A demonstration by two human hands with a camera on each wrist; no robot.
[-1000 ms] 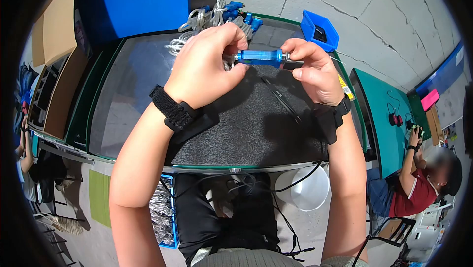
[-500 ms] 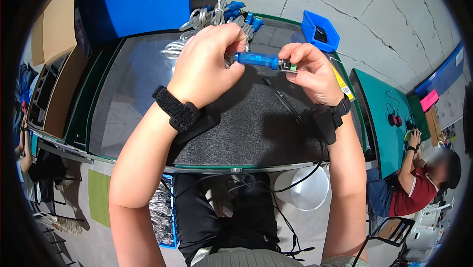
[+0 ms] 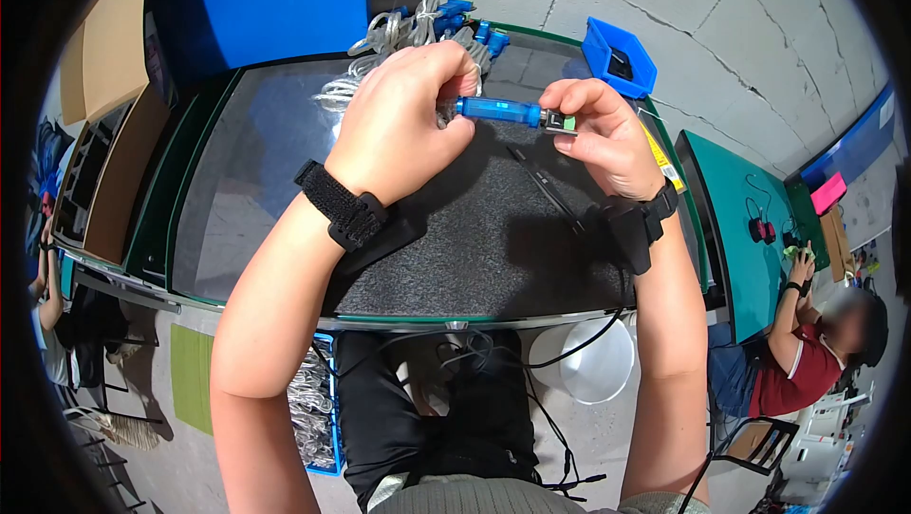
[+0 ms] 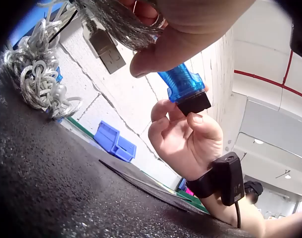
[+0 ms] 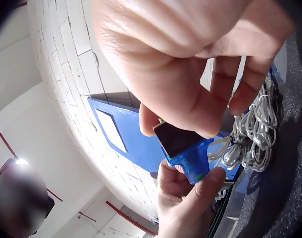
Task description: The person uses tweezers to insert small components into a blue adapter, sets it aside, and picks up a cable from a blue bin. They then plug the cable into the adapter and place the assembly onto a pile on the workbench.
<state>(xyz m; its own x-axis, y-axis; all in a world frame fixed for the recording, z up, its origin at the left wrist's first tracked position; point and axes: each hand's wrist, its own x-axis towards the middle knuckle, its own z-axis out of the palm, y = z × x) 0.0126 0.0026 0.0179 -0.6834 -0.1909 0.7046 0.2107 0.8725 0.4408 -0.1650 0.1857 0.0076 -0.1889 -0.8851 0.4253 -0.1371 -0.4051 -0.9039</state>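
Since a second ago, the squarish black block [image 3: 557,122] has turned, bringing its green patch to the head camera. My right fingers [image 3: 573,93] pinch it at the end of a translucent blue plastic connector [image 3: 501,112], raised above the dark desk [image 3: 436,267]. My left fingers [image 3: 454,66] grasp the connector's other end and a silvery clear-jacketed cable bundle [image 4: 119,22]; a metal-tipped USB plug [image 4: 111,58] hangs near. Judged step: fitting or checking the block. Next calls for steady, square alignment. Beyond: thin black tool [image 3: 546,189], heaped clear cables [image 3: 381,37].
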